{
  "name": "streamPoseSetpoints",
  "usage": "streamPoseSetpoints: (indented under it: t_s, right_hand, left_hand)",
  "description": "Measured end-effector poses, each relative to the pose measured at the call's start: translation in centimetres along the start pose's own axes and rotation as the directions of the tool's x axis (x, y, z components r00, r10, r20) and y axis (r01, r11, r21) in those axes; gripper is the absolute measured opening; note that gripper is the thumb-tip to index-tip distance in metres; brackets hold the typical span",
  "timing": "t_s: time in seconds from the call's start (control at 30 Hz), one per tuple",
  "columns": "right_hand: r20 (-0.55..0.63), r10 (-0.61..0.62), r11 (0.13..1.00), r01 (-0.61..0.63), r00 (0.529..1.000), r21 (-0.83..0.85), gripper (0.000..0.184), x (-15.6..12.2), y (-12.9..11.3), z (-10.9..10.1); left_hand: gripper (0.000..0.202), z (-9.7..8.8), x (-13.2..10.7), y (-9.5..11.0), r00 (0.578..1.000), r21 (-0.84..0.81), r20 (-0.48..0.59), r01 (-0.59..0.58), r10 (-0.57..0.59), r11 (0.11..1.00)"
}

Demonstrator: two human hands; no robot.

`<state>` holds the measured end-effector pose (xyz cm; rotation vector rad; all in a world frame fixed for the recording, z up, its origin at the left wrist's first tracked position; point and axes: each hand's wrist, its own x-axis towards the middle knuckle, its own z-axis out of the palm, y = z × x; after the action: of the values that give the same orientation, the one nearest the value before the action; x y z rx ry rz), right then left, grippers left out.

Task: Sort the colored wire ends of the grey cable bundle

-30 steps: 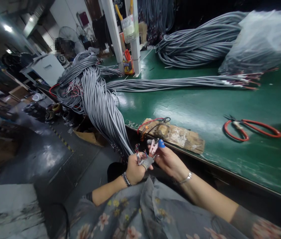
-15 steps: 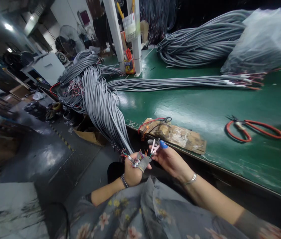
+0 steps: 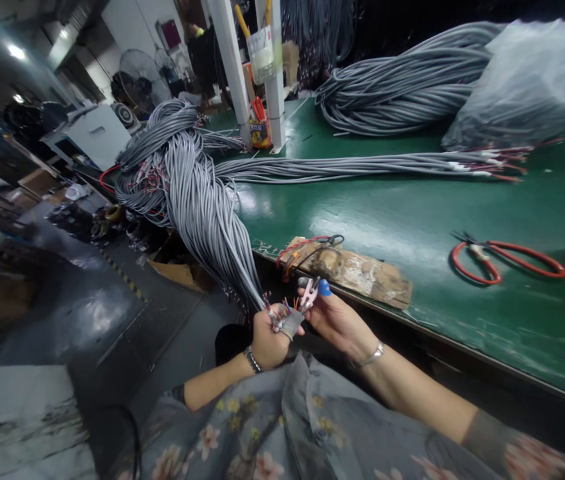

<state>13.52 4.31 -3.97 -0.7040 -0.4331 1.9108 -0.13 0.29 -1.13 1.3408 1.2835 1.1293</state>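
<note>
My left hand point(image 3: 267, 340) is closed around the end of a grey cable point(image 3: 227, 260) from the thick bundle that hangs off the table edge; thin coloured wires fan out of its stripped end above my fist. My right hand point(image 3: 337, 320), with a blue cap on one fingertip, pinches a small pink tool point(image 3: 308, 293) against those wire ends. Both hands sit just below the front edge of the green table point(image 3: 412, 220), close together and touching at the wires.
A worn wooden block point(image 3: 352, 270) with red and black leads lies on the table edge above my hands. Red-handled scissors point(image 3: 507, 260) lie to the right. More grey cable bundles point(image 3: 402, 80) and a plastic bag point(image 3: 527, 80) fill the back; white posts point(image 3: 272, 73) stand behind.
My left hand has turned slightly, bringing the wire ends back up toward the pink tool. The right hand has stayed almost in place.
</note>
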Motion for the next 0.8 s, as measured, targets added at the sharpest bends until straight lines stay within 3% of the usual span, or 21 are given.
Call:
streamPoseSetpoints:
  t_s: [0.17, 0.3, 0.47, 0.6, 0.8]
  right_hand:
    - [0.061, 0.084, 0.996, -0.084, 0.995, -0.013, 0.040, -0.6, -0.3, 0.0]
    - [0.140, 0.180, 0.977, -0.161, 0.974, -0.138, 0.047, -1.8, -0.6, -0.6]
    - [0.095, 0.126, 0.954, -0.094, 0.988, -0.284, 0.034, -3.1, -0.1, -0.3]
    - [0.029, 0.099, 0.956, -0.087, 0.995, -0.281, 0.035, -3.4, 0.3, 0.5]
    - [0.019, 0.085, 0.952, -0.075, 0.996, -0.296, 0.037, -3.3, 0.1, 1.2]
  left_hand:
    - [0.040, -0.3, -0.2, 0.4, 1.000, 0.006, 0.013, 0.004, -0.004, 1.000]
    - [0.040, -0.7, -0.5, 0.6, 0.999, 0.025, 0.029, 0.020, -0.021, 0.999]
    - [0.038, -1.2, -0.7, 0.3, 0.998, 0.079, 0.055, -0.031, 0.027, 0.996]
    - [0.040, -1.5, -0.4, 0.2, 0.988, 0.115, 0.140, -0.077, 0.061, 0.990]
    - [0.038, -1.9, 0.0, -0.5, 0.959, 0.133, 0.282, -0.078, 0.038, 0.988]
